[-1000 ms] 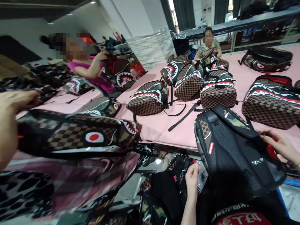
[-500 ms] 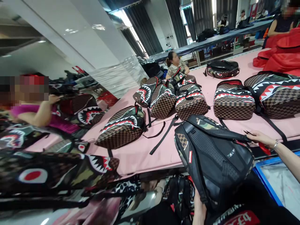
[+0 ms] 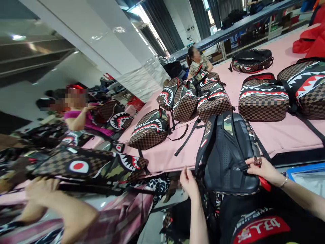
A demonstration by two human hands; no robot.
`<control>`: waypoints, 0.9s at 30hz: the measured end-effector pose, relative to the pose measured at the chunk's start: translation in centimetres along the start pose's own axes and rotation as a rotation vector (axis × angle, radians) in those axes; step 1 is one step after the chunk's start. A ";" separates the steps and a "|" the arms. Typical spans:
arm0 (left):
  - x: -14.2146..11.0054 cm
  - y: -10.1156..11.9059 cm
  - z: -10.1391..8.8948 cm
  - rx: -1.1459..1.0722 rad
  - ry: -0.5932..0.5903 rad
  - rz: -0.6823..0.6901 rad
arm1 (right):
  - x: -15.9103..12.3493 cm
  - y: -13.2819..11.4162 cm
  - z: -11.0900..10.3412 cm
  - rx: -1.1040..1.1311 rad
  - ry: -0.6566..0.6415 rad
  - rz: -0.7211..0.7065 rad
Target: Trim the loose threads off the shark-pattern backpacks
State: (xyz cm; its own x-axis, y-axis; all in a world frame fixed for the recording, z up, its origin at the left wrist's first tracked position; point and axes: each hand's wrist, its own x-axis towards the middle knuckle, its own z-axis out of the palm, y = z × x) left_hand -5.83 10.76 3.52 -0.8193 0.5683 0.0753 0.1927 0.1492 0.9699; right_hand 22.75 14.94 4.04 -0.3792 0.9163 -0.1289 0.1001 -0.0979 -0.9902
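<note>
A black-backed backpack [image 3: 225,169] with checkered and camouflage trim leans upright against the table's near edge, its padded back and shoulder straps facing me. My right hand [image 3: 264,171] is closed at its right side, fingers pinching a black strap [image 3: 242,166]. Small snips [image 3: 257,161] with a red part hanging below the palm are also in that hand. To the left of the backpack, my left hand [image 3: 189,184] is raised with loosely curled fingers, apart from the bag and with nothing visible in it.
Several checkered shark-mouth backpacks [image 3: 148,130] stand on the pink table [image 3: 162,162]. A co-worker's hands [image 3: 45,193] are close on my left, by another backpack [image 3: 101,166]. A blue-rimmed bin [image 3: 304,168] is at my right. Red bags [image 3: 309,42] lie at the far right.
The backpack has swung more upright and shifted left. My left hand has come from under its lower edge to its left side. My right hand has moved down and left along the straps.
</note>
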 end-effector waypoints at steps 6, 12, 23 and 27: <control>-5.2 5.2 1.6 -0.049 -0.520 0.157 | -1.1 0.3 2.5 -0.049 0.077 -0.053; -8.5 7.1 5.1 -0.045 -0.794 0.215 | -1.6 0.3 2.4 -0.234 0.111 -0.317; -10.0 7.1 5.4 -0.065 -0.608 0.193 | -2.4 -1.8 1.1 -0.363 0.068 -0.288; -10.6 6.9 5.7 -0.112 -0.559 0.164 | -2.2 -3.2 -1.1 -0.592 0.165 -0.466</control>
State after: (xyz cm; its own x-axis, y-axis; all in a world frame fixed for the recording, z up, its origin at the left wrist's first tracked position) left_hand 7.24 10.36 8.08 -0.3690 0.9213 0.1226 0.2102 -0.0457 0.9766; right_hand 24.28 13.66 7.52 -0.3656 0.8626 0.3495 0.4566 0.4935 -0.7403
